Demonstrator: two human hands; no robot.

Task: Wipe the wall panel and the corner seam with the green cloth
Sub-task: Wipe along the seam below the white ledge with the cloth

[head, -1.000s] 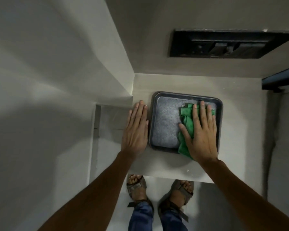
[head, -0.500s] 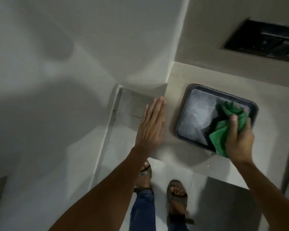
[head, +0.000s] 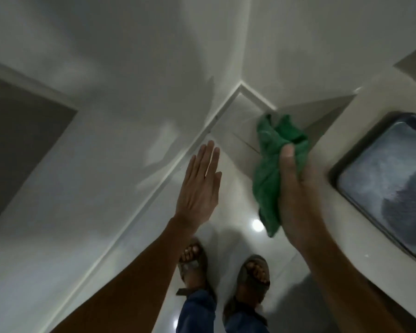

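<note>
Right hand grips the cloth, bunched, near the corner seam. Left hand is flat, fingers extended, empty.

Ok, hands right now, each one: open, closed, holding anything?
Left hand: open, flat, fingers extended, holding nothing.
Right hand: closed on the green cloth.

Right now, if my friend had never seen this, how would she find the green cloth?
Start at the dark tray on the pale counter at the right. Just left of it, the right hand holds up the green cloth, crumpled and dangling. It is the only bright green thing among grey-white walls and floor.
</note>
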